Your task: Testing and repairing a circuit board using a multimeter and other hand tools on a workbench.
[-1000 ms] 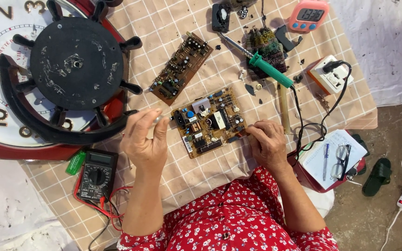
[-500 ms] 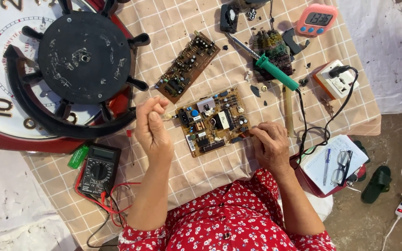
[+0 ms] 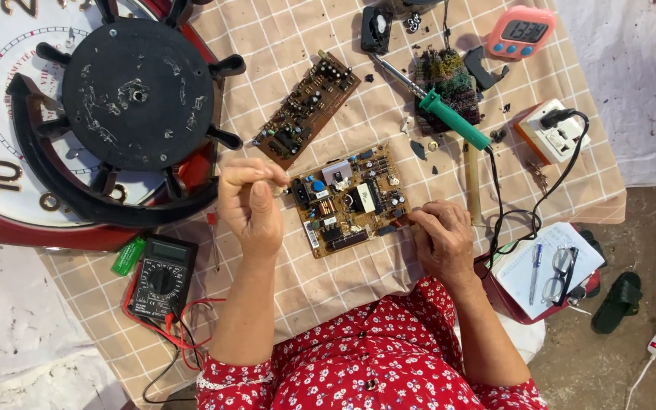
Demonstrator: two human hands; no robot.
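- Two hands work at a brown circuit board [image 3: 351, 199] that lies flat on the checked cloth [image 3: 282, 30], in front of the person in a red flowered dress.
- The left hand [image 3: 250, 203] is just beside the left end of the board. Its fingers are curled and pinched together on something very small; what it is, I cannot tell.
- The right hand [image 3: 442, 237] rests at the right end of the board, fingers bent, its fingertips touching the board's edge. Whether it holds something small there, I cannot tell.
- A second, longer circuit board [image 3: 307, 108] lies tilted just beyond the first one.
- A soldering iron [image 3: 434, 102] with a green handle lies to the right of it, near a white power socket [image 3: 552, 130] with a black plug.
- A pink digital timer [image 3: 521, 32] is at the far edge of the cloth.
- A black multimeter [image 3: 162, 277] with red and black leads lies near the left forearm, a green lighter [image 3: 128, 256] just beside it.
- A big red wall clock [image 3: 9, 175] with a black round part [image 3: 134, 91] on it fills the left side.
- A notebook [image 3: 525, 273] with a pen [image 3: 534, 273] and glasses [image 3: 559, 277] lies at the right.
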